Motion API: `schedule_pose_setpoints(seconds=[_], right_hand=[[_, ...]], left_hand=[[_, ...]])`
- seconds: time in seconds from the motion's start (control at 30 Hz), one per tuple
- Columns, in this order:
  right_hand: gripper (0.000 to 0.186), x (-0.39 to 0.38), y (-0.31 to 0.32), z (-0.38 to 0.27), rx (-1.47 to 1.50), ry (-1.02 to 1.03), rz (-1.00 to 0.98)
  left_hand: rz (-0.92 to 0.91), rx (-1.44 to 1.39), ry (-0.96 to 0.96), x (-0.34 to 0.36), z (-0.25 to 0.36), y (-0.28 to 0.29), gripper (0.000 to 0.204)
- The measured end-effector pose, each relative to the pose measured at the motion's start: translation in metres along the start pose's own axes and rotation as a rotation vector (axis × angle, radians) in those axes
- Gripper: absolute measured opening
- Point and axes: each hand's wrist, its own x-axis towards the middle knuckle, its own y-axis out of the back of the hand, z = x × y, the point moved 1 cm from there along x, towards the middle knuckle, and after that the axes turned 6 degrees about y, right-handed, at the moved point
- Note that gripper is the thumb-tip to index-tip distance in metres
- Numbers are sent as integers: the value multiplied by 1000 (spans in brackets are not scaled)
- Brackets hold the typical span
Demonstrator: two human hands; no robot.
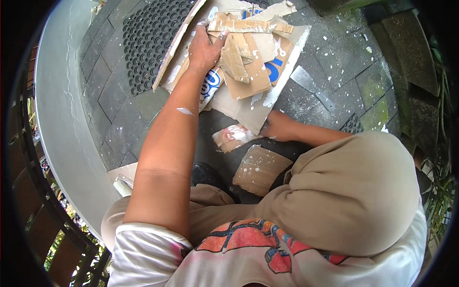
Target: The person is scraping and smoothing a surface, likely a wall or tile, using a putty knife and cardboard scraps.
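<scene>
My left hand (pixel 204 50) grips the upper part of a stack of torn, paint-spattered cardboard pieces (pixel 248 71), some printed in blue, with its fingers closed over them. My right hand (pixel 275 125) is closed at the lower right corner of the same stack, its fingertips partly hidden by the cardboard. Below the stack, a small scrap smeared with white and red (pixel 236 138) lies beside my right hand. A brown spattered cardboard piece (pixel 260 167) lies nearer my body. A metal scraper (pixel 313 90) lies on the paving right of the stack.
Dark paving (pixel 349 57) has white spatters and green patches. A black perforated rubber mat (pixel 143 48) lies upper left, another (pixel 353 125) at right. A grey curved edge (pixel 62 110) borders the left, with dark railing beyond. A white cylindrical object (pixel 123 186) sits lower left; plants show at right.
</scene>
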Motion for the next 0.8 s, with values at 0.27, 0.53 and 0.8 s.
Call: schedule_pose_setpoints(seconds=[0.27,0.53,0.8], right_hand=[[15,-75,214,-78,259,89,-96],[28,51,235,-96,-118,203,160],[79,71,130,-121,-707,344,291]], left_hand=[[10,83,-26,2,1,26,68],[27,14,-65,-3,14,3,63],[148,-169,54,-18,7,9,67]])
